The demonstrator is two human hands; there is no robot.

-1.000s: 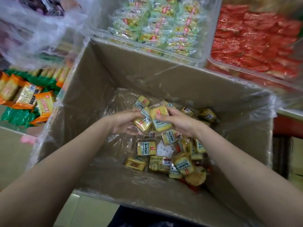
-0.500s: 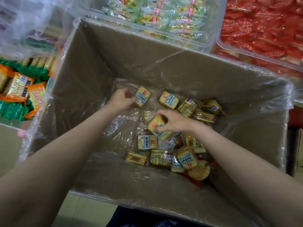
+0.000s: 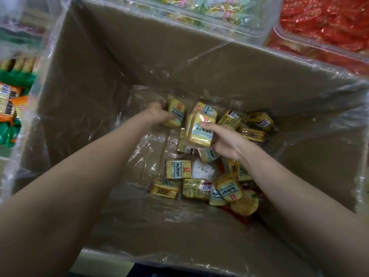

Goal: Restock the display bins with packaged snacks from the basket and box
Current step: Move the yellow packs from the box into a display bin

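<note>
Both my arms reach down into a deep cardboard box point(image 3: 103, 62) lined with clear plastic. Several yellow snack packets point(image 3: 178, 169) lie loose on its bottom. My left hand point(image 3: 157, 113) grips one yellow packet point(image 3: 176, 113) near the far wall. Close to its right, my right hand point(image 3: 225, 139) holds a small stack of yellow packets point(image 3: 199, 132), thumb across the top one. A white paper slip point(image 3: 201, 170) lies among the packets.
Behind the box stand two clear display bins: one with green and yellow wrapped snacks point(image 3: 215, 11), one with red packets point(image 3: 323, 23). Orange and green packets point(image 3: 10, 108) fill a display at the left. The box walls rise high around my forearms.
The view has dropped closer into the box. My left hand has closed around the packet by the far wall. My right hand has lifted its packets and moved up toward the left hand.
</note>
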